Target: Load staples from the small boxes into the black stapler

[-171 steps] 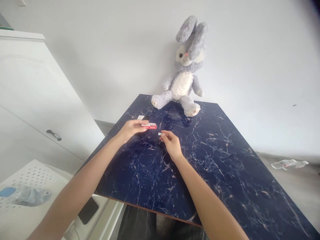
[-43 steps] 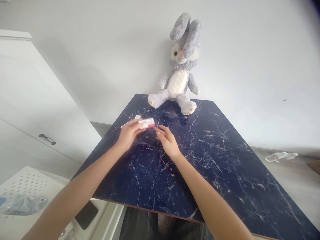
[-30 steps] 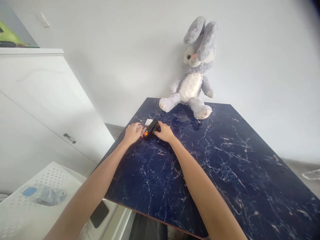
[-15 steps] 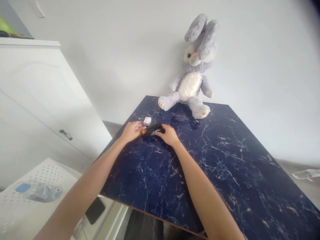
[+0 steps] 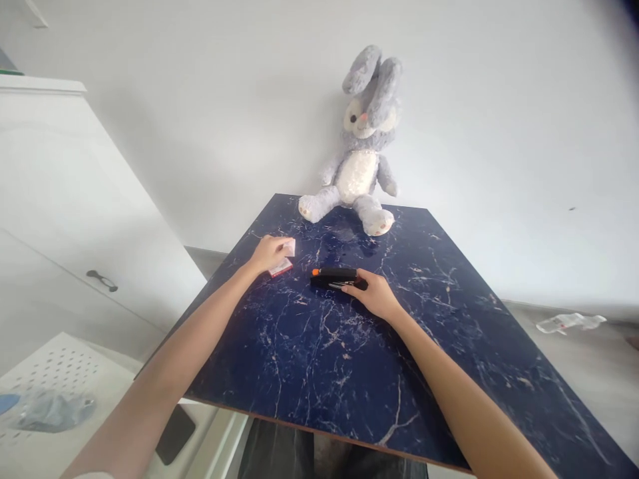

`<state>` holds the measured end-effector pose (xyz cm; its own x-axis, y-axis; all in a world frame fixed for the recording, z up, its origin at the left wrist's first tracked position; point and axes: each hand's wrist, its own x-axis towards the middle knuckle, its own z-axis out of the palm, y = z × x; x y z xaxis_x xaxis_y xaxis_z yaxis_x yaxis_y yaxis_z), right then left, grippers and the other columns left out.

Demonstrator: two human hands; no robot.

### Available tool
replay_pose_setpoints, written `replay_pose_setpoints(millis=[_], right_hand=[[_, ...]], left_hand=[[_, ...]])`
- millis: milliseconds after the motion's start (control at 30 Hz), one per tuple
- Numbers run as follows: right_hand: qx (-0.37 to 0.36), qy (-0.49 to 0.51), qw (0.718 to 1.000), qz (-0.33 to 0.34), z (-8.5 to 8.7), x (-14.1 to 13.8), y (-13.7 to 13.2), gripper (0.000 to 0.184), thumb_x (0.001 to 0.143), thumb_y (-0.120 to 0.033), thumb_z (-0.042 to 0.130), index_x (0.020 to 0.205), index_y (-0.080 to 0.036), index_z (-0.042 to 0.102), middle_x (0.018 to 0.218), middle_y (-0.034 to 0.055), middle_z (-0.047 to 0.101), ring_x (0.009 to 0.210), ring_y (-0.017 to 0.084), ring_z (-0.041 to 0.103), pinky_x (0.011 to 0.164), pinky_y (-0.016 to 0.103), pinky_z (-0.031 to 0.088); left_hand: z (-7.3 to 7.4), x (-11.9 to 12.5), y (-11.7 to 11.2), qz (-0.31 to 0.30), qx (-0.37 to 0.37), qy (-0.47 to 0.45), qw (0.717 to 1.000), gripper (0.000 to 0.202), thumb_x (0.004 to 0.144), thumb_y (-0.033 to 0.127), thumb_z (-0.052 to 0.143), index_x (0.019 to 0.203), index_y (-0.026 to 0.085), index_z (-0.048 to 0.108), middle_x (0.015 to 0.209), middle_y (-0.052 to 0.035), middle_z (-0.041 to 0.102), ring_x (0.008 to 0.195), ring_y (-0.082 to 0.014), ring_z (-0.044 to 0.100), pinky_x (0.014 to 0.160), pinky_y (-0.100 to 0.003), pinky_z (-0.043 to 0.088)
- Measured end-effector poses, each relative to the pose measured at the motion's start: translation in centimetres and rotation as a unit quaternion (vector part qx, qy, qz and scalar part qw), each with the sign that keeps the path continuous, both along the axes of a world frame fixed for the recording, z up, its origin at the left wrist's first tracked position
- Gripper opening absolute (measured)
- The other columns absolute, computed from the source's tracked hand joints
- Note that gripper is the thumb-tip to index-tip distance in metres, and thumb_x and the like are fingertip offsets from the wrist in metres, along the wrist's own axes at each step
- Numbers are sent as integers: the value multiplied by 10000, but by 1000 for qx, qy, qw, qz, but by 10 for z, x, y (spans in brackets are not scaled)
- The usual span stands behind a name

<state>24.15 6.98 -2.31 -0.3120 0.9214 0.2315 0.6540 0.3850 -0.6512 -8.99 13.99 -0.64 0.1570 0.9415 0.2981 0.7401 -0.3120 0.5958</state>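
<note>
My right hand [image 5: 377,294] is closed round the rear end of a black stapler [image 5: 333,277] with an orange tip, which points left over the dark blue tabletop. To its left, my left hand [image 5: 268,253] has its fingers closed on a small white box [image 5: 289,247]. A flat red-and-white packet [image 5: 280,267] lies on the table just under that hand, its left part covered by the fingers. A gap of bare tabletop separates the stapler from both small items.
A grey plush rabbit [image 5: 362,176] sits at the back of the blue marbled table [image 5: 319,372], against the wall. On the left stand a white cabinet [image 5: 64,199] and a low white surface with a plastic bag [image 5: 54,412] and a dark phone-like slab [image 5: 176,434]. Clear plastic packaging [image 5: 569,323] lies right, beyond the table.
My right hand has drawn the stapler right and nearer, away from the left hand. My left hand has moved onto the white box, leaving the red-and-white packet below it. The view has shifted right.
</note>
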Motion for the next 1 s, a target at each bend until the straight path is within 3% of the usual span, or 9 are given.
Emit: replay_pose_setpoints(millis=[133, 300, 433, 533, 633, 700, 833, 933, 1000], right_hand=[[-22, -13, 1000, -4, 6, 40, -5, 239, 812, -458, 693, 853, -226, 654, 800, 5, 707, 714, 208, 633, 650, 303, 451], [-40, 2, 999, -18, 8, 65, -3, 239, 795, -424, 728, 934, -230, 715, 906, 33, 755, 812, 244, 690, 721, 334, 506], [-44, 24, 999, -21, 4, 64, -2, 254, 780, -418, 757, 957, -237, 737, 931, 23, 769, 836, 247, 711, 769, 350, 531], [-44, 42, 998, -18, 2, 53, -4, 242, 778, -399, 764, 970, -253, 744, 960, 14, 774, 875, 246, 721, 799, 357, 541], [-48, 61, 997, -5, 1, 39, -8, 237, 795, -378, 755, 1002, -263, 746, 980, 15, 775, 897, 245, 726, 818, 365, 545], [-45, 61, 997, 6, 2, 30, -12, 208, 808, -367, 748, 990, -266, 744, 976, 15, 776, 897, 247, 728, 819, 370, 546], [-46, 63, 997, 11, 5, 23, -15, 257, 818, -323, 742, 1071, -286, 725, 1024, 27, 772, 945, 267, 728, 849, 403, 553], [-63, 94, 993, 26, 7, 24, -15, 419, 797, -276, 757, 1207, -297, 675, 1083, 33, 762, 999, 275, 725, 903, 428, 551], [-65, 99, 992, 34, 8, 24, -14, 375, 801, -264, 748, 1170, -288, 686, 1076, 34, 762, 999, 274, 725, 902, 426, 554]], left_hand=[[-2, 55, -44, -178, -18, 15, 984, 355, 904, 360, 580, 1216, 271, 723, 1217, -72, 722, 1057, -276, 646, 1041, -453, 389], [-3, 78, -88, -193, -97, -134, 967, 443, 883, 463, 626, 1284, 283, 683, 1277, -87, 684, 1087, -291, 630, 934, -396, 465], [-10, 72, -80, -95, -138, -301, 939, 446, 913, 533, 518, 1156, 222, 726, 1056, -89, 740, 660, -178, 621, 641, -319, 476], [-13, 74, -71, -31, -123, -286, 950, 387, 882, 493, 574, 1100, 216, 733, 964, -70, 740, 636, -169, 602, 617, -306, 464], [-11, 77, -70, -68, -116, -193, 972, 332, 879, 473, 615, 1088, 255, 754, 1086, -62, 739, 898, -232, 670, 800, -344, 500], [-8, 76, -69, -107, -121, -165, 973, 322, 873, 492, 633, 1043, 256, 773, 1108, -67, 737, 961, -254, 675, 854, -366, 500], [-3, 66, -63, -138, -199, -191, 951, 354, 816, 505, 711, 1031, 230, 774, 1027, -85, 755, 896, -255, 696, 808, -374, 526], [-2, 61, -58, -121, -248, -193, 942, 405, 811, 511, 720, 1110, 240, 760, 958, -78, 758, 748, -206, 675, 694, -336, 519], [-3, 61, -55, -115, -253, -191, 941, 413, 799, 508, 730, 1112, 241, 764, 935, -78, 756, 679, -181, 647, 617, -306, 495]])
